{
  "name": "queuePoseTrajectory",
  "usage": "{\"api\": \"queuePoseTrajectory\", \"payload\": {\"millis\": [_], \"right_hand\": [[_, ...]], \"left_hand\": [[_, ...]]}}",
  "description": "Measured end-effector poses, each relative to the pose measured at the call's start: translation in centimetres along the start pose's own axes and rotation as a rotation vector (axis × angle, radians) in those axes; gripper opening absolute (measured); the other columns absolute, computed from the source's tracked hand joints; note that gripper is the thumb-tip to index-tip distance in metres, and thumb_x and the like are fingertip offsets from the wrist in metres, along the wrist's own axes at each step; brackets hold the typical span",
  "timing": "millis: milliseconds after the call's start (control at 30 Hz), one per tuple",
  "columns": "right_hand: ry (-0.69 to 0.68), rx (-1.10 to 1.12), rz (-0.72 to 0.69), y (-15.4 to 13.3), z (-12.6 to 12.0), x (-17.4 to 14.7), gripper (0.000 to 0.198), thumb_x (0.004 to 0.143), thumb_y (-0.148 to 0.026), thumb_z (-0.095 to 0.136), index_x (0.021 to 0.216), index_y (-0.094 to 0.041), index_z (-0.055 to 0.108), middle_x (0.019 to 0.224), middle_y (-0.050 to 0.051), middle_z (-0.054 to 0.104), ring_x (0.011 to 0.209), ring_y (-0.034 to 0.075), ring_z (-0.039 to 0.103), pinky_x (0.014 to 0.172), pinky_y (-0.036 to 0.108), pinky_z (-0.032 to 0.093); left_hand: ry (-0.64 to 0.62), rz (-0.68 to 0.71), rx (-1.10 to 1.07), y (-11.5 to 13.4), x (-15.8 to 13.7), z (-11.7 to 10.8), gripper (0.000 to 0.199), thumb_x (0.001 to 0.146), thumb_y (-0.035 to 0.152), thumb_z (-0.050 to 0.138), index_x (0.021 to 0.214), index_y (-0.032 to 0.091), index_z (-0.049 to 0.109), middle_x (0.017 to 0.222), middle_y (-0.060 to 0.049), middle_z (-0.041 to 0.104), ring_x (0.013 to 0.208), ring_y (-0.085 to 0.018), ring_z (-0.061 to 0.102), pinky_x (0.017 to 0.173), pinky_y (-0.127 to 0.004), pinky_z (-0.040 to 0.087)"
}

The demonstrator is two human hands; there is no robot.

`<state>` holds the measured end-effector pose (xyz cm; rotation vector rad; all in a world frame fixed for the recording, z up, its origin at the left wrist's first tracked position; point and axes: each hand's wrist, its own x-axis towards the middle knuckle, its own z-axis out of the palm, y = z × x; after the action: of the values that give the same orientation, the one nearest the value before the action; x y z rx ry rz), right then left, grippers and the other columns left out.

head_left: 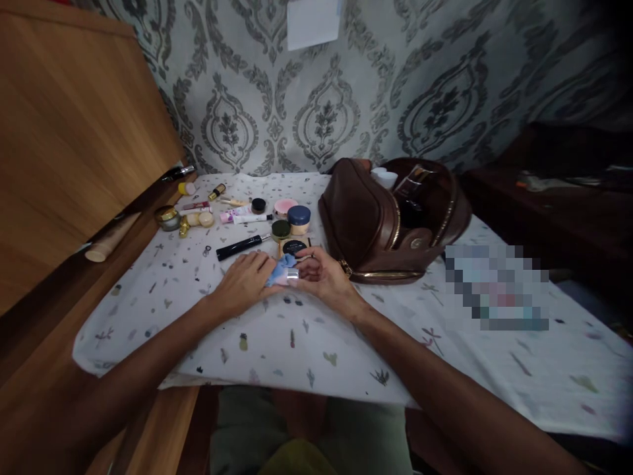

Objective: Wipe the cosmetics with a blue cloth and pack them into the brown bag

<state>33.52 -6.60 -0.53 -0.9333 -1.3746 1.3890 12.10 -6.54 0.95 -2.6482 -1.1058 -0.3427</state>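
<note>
Low over the front middle of the cloth-covered table point(297, 343), my two hands meet. My left hand point(246, 278) is closed on a crumpled light blue cloth point(283, 262), pressed against a small cosmetic container point(291, 277) with a shiny silver band. From the other side, my right hand point(324, 280) pinches that container between thumb and fingers. The container's exact kind is hidden by fingers and cloth. Just beyond the hands lie a black-topped compact point(295, 247) and a long black tube point(241, 247).
Right of the hands stands an unzipped brown leather bag point(359, 204) with items inside. Several jars, including a blue-lidded jar point(299, 218), and small tubes lie toward the back left. A wooden cabinet point(84, 132) borders the left; a patterned wall point(267, 99) rises behind.
</note>
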Motion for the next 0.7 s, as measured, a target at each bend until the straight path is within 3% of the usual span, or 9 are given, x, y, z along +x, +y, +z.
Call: {"api": "queuePoseTrajectory", "payload": {"millis": [200, 433, 600, 700], "right_hand": [[-0.033, -0.064, 0.037, -0.4, -0.1, -0.1, 0.043, 0.059, -0.035, 0.089, 0.092, -0.020, 0.066, 0.085, 0.001, 0.068, 0.074, 0.014, 0.062, 0.075, 0.032, 0.052], [-0.040, 0.022, 0.139, -0.1, -0.1, -0.1, 0.046, 0.059, -0.040, 0.090, 0.095, -0.018, 0.072, 0.087, 0.002, 0.073, 0.078, 0.014, 0.066, 0.076, 0.029, 0.054], [-0.108, 0.078, 0.147, -0.4, 0.1, -0.4, 0.043, 0.062, -0.041, 0.088, 0.095, -0.019, 0.071, 0.079, -0.001, 0.071, 0.062, 0.011, 0.065, 0.064, 0.027, 0.055], [-0.135, 0.076, 0.112, -0.9, 0.2, -0.6, 0.042, 0.064, -0.042, 0.088, 0.095, -0.020, 0.070, 0.079, -0.001, 0.070, 0.061, 0.012, 0.065, 0.059, 0.026, 0.054]], "left_hand": [[-0.065, -0.080, -0.034, -3.1, -2.6, 0.1, 0.054, 0.093, 0.063, 0.045, 0.114, 0.014, 0.056, 0.103, -0.010, 0.057, 0.092, -0.026, 0.054, 0.079, -0.038, 0.046], [0.129, -0.048, -0.057, -2.9, -3.0, 0.5, 0.054, 0.092, 0.066, 0.044, 0.106, 0.015, 0.055, 0.098, -0.011, 0.056, 0.090, -0.026, 0.053, 0.078, -0.039, 0.047], [0.200, -0.034, 0.034, -2.8, -2.8, -0.9, 0.047, 0.097, 0.060, 0.039, 0.095, 0.016, 0.056, 0.088, -0.009, 0.058, 0.082, -0.026, 0.053, 0.074, -0.038, 0.044], [0.201, -0.048, 0.011, -1.1, -1.5, -2.0, 0.043, 0.099, 0.055, 0.037, 0.093, 0.017, 0.057, 0.088, -0.009, 0.059, 0.084, -0.026, 0.053, 0.076, -0.040, 0.042]]}}
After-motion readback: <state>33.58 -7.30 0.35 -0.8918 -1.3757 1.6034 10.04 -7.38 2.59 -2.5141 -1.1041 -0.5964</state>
